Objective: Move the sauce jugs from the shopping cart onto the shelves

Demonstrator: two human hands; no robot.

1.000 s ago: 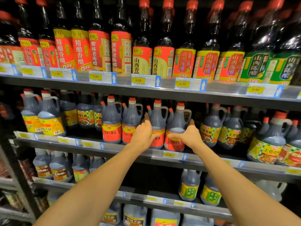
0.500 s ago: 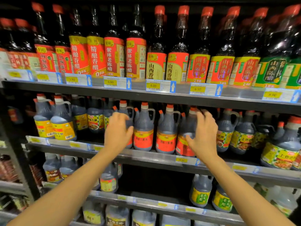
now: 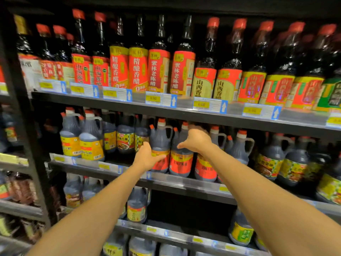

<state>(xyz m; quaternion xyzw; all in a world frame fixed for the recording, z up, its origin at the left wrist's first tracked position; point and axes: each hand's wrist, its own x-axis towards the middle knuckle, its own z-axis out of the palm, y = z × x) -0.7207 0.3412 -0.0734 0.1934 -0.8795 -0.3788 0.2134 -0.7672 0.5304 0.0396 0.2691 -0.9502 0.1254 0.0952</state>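
Head view: the task's jugs stood in a row at the centre of the frame, on the middle shelf point(image 3: 186, 184), and the cart was out of sight; the left grip point(image 3: 147, 158), a bare hand, clasped the first red-label jug point(image 3: 160, 143) low on its left flank, thumb across the label; the right grip point(image 3: 197, 140) lay over the shoulder of the second red-label jug point(image 3: 181, 163), thumb spread toward frame left, its fingers hidden behind the knuckles, so whether it clasped or merely pressed could not be told; the two jugs stood upright and touching, with a third red-label jug point(image 3: 205, 168) just beside them to the right. Each jug was filled nearly to the neck with dark sauce and probably handled as heavy for its bulk; the plastic walls looked stiff yet smooth, and the glossy label was likely slippery under a palm; the loop handle point(image 3: 170, 131) beside the red cap point(image 3: 161, 120) seemed the surest hold, with a palm under the base to take the weight.
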